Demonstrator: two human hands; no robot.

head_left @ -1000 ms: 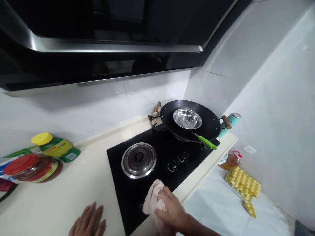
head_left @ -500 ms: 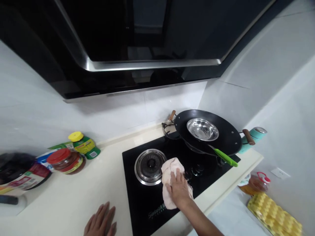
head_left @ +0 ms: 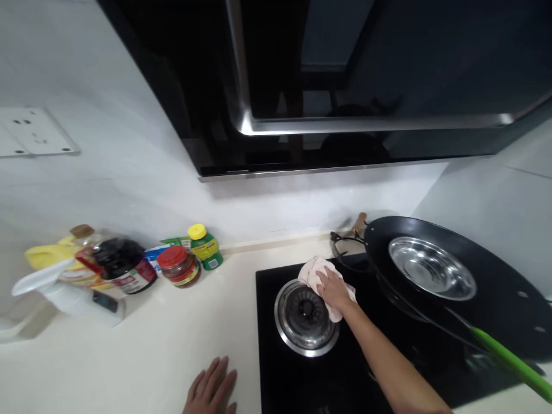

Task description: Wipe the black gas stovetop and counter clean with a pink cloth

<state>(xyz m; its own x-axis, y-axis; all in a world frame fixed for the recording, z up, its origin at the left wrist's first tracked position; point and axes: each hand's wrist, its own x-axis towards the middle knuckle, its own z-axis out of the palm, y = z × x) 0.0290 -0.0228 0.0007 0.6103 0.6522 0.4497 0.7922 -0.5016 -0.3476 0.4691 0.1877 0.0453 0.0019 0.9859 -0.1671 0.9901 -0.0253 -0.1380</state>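
A pale pink cloth (head_left: 313, 272) lies bunched on the black gas stove (head_left: 276, 376), over the back right edge of the exposed burner (head_left: 307, 310). My right hand (head_left: 334, 289) presses down on this cloth with its fingers curled over it. On the white counter, left of the stove, my left hand (head_left: 211, 388) rests with fingers stretched out and nothing in it. The lower part of that hand is cut off by the frame's bottom edge.
A black wok (head_left: 495, 287) with a steel bowl (head_left: 431, 267) in it covers the right burner; a green-handled utensil (head_left: 509, 359) leans over its rim. A red-lidded jar (head_left: 179, 267), a yellow-capped bottle (head_left: 206, 247) and a white spray bottle (head_left: 73, 296) stand left. The range hood (head_left: 366, 144) hangs above.
My right hand has pushed the cloth from the stove's front area toward the back, beside the burner's far rim. The view has swung left. My left hand still rests on the counter.
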